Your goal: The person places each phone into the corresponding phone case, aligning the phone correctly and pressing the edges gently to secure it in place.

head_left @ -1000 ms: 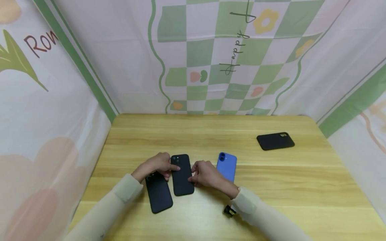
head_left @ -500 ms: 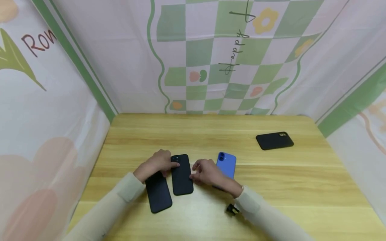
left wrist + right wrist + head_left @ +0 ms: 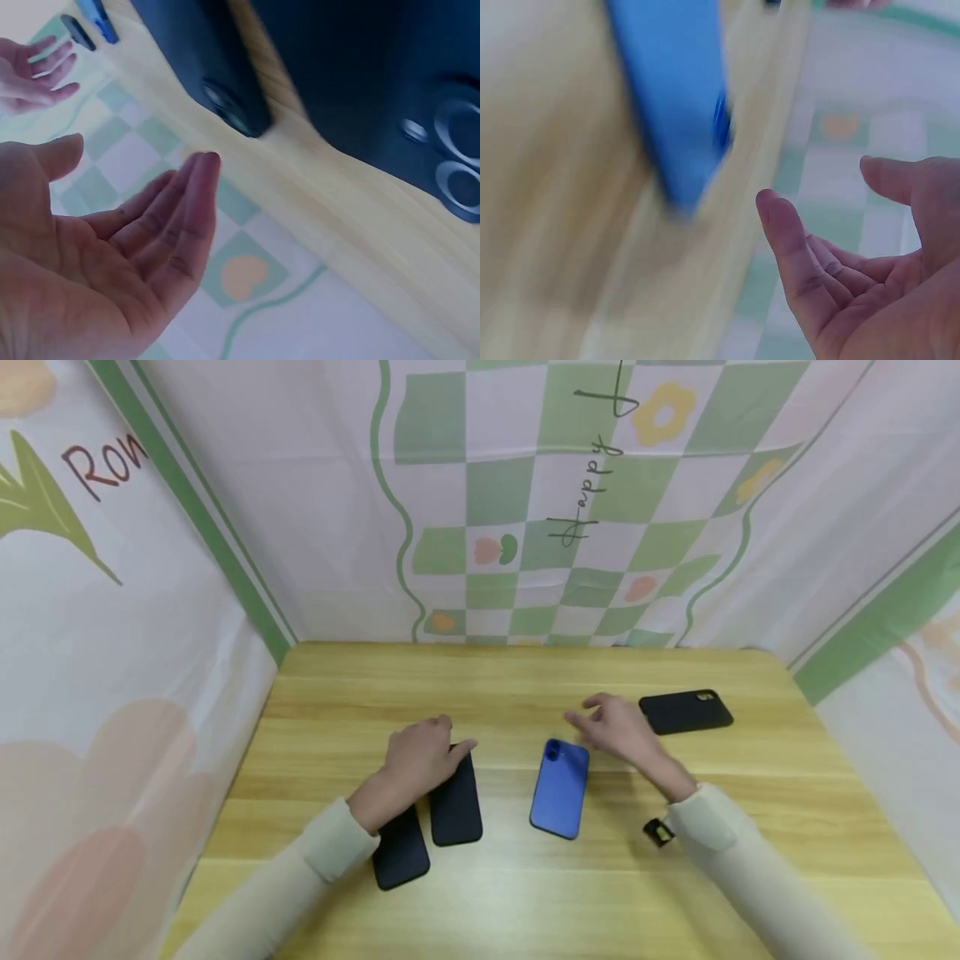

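Note:
My left hand [image 3: 422, 758] hovers over the upper ends of two black phones, its fingers relaxed and holding nothing. The middle black phone [image 3: 456, 806] stands straighter than the left black phone [image 3: 401, 852], which is tilted and partly hidden by my wrist. In the left wrist view the hand [image 3: 127, 247] is apart from both phones, and silver lens rings [image 3: 456, 154] show on one. My right hand [image 3: 618, 731] is above the table between a blue phone [image 3: 560, 792] and a black phone case [image 3: 686, 712]. Its fingers are loosely bent with nothing between them, also in the right wrist view.
The wooden table [image 3: 495, 693] ends at a back wall hung with a green-checked cloth [image 3: 562, 568]. More printed cloth [image 3: 135, 635] closes off the left side. A small black device [image 3: 659, 832] sits by my right cuff.
My right hand has left the middle phone's side and moved right and away from me, past the blue phone. My left hand has released that phone's edge and shifted up and right.

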A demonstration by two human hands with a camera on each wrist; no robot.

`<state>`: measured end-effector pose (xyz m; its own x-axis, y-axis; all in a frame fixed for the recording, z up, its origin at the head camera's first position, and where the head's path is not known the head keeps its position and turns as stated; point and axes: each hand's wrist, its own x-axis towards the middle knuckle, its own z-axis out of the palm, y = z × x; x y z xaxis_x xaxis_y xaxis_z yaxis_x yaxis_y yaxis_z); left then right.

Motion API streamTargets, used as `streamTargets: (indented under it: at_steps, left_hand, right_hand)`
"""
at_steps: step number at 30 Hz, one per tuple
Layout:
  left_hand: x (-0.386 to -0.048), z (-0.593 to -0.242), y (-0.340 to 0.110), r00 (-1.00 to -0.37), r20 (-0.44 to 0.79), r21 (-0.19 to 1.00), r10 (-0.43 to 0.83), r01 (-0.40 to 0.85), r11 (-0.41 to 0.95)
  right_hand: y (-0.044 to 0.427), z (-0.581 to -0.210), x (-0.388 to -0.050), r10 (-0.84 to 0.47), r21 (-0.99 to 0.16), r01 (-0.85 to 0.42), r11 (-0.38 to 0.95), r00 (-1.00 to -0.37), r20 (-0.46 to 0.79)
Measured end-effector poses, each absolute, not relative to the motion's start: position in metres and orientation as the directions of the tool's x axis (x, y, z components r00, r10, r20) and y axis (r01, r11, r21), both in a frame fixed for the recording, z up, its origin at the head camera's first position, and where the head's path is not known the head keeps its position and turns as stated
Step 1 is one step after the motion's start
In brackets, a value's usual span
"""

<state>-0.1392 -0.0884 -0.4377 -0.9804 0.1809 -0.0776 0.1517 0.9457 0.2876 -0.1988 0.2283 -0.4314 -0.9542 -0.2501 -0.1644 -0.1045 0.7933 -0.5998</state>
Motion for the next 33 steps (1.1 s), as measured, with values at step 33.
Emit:
streamTargets:
  at_steps: [33]
  left_hand:
    - [-0.124,-0.473,0.052,-0.955,-0.225,0.051,0.193,0.186,0.981]
  right_hand:
    - [0.398,-0.442,-0.275,0.136,-0.074,0.188,0.979,-0.885,-0.445]
